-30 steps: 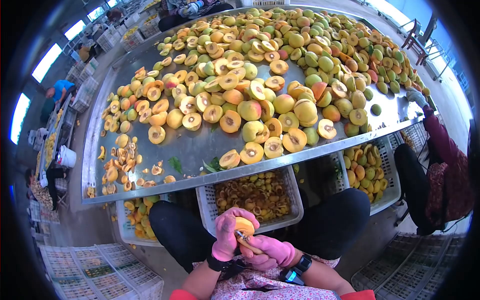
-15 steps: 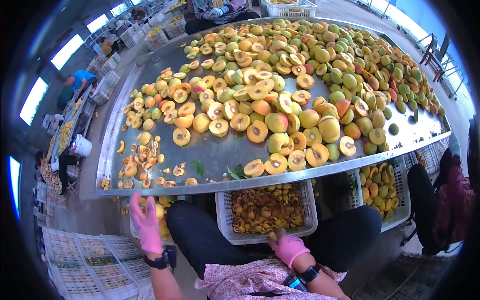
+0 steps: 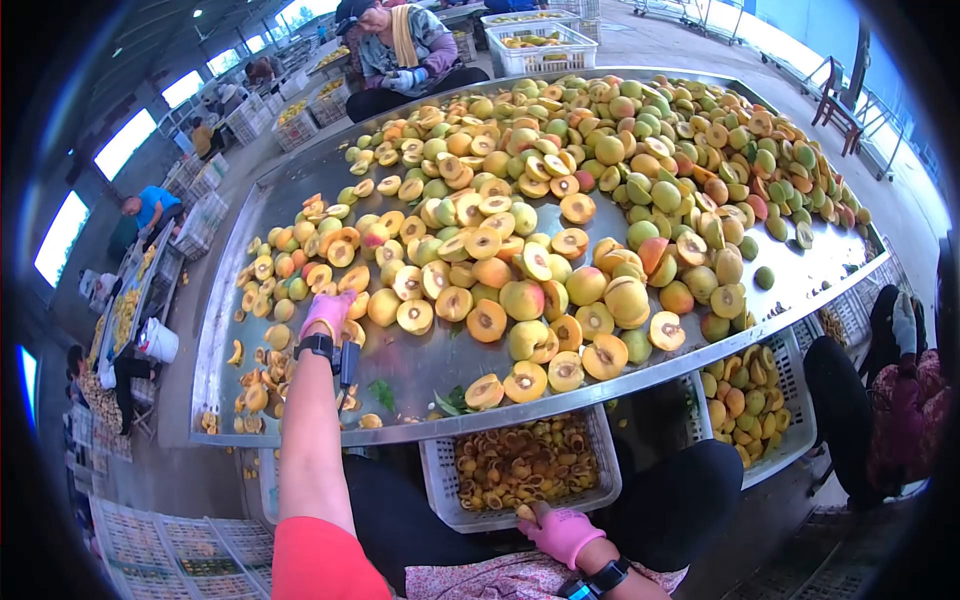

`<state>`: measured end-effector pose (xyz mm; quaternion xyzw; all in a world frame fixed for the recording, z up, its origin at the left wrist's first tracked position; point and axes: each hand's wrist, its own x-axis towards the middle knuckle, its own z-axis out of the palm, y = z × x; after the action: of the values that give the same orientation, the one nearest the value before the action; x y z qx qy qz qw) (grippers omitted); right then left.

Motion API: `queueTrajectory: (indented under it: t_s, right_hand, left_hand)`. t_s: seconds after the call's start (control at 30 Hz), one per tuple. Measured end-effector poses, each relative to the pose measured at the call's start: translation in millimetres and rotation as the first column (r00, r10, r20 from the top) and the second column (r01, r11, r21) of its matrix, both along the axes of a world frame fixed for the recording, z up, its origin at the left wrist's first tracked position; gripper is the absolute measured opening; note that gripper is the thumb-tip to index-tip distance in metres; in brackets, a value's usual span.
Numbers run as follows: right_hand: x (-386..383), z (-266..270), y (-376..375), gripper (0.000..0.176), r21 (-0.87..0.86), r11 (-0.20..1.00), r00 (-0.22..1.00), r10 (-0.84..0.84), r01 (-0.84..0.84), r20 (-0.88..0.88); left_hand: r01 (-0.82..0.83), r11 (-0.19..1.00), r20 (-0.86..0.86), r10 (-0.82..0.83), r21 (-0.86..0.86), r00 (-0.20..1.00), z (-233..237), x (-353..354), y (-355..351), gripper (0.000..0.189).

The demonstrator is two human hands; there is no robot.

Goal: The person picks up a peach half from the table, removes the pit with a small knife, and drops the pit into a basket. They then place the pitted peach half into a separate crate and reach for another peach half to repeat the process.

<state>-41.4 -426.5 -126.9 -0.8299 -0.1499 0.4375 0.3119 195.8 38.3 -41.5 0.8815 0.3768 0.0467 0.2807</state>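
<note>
My left hand (image 3: 328,312), in a pink glove, reaches over the metal table (image 3: 215,350) and touches the near-left edge of a heap of halved, apricot-like fruit (image 3: 405,282). Its fingers are mostly hidden behind the back of the hand. Low by my lap, my right hand (image 3: 565,535), also pink-gloved, is closed with a small yellowish-brown piece showing at its fingertips; what it is I cannot make out. Just beyond it, a white crate (image 3: 440,492) holds brownish fruit scraps (image 3: 525,462). Small shrivelled pieces (image 3: 262,392) lie on the table left of my left arm.
The table's raised metal rim (image 3: 500,415) runs across in front of my knees. Another crate (image 3: 800,430) of yellow-green fruit stands under it at right. A person (image 3: 410,50) sits at the far side, and another person's legs (image 3: 850,400) are at right. Stacked crates (image 3: 180,545) stand lower left.
My left hand has moved from in front of the table's rim up and forward onto the fruit. My right hand stays low near the scrap crate. The whole view has shifted a little.
</note>
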Motion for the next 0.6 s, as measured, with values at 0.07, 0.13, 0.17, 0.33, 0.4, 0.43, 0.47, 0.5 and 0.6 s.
queueTrajectory:
  t_s: [0.07, 0.13, 0.17, 0.33, 0.4, 0.43, 0.47, 0.5, 0.6]
  right_hand:
    - [1, 0, 0, 0.052, -0.003, 1.0, 1.0, 0.016, -0.016, -0.011]
    - [1, 3, 4, 0.05, 0.018, 1.0, 1.0, 0.021, -0.021, -0.007]
    - [1, 8, 4, 0.049, 0.032, 0.999, 1.0, 0.014, -0.014, 0.005]
    - [2, 28, 7, 0.041, 0.298, 0.943, 0.982, -0.176, 0.148, 0.069]
    - [3, 40, 11, 0.04, 0.346, 0.926, 0.965, -0.217, 0.155, 0.148]
    - [2, 46, 12, 0.04, 0.364, 0.916, 0.962, -0.233, 0.168, 0.142]
    - [0, 53, 14, 0.04, 0.379, 0.907, 0.959, -0.248, 0.182, 0.134]
    - [-1, 61, 15, 0.04, 0.391, 0.9, 0.957, -0.261, 0.194, 0.126]
    - [-7, 81, 17, 0.04, 0.44, 0.889, 0.956, -0.229, 0.13, 0.181]
  left_hand:
    - [0.065, 0.996, 0.101, -0.06, -0.055, 0.993, 4, -8, -16, 0.056]
    - [0.136, 0.987, 0.298, -0.105, -0.086, 0.949, -12, -13, -6, 0.052]
    - [0.175, 0.972, 0.375, -0.105, -0.158, 0.921, -7, -21, -14, 0.05]
    - [0.473, 0.647, 0.718, 0.172, -0.599, 0.674, 24, -100, -98, 0.035]
    - [0.556, 0.25, 0.603, 0.458, -0.793, 0.654, 32, -141, -138, 0.033]
    - [0.617, 0.053, 0.558, 0.492, -0.785, 0.668, 26, -159, -148, 0.036]
    - [0.606, 0.041, 0.528, 0.541, -0.795, 0.655, 26, -174, -168, 0.037]
    - [0.594, 0.029, 0.494, 0.589, -0.804, 0.64, 29, -187, -189, 0.039]
    - [0.475, -0.026, 0.325, 0.696, -0.88, 0.641, 22, -213, -229, 0.041]
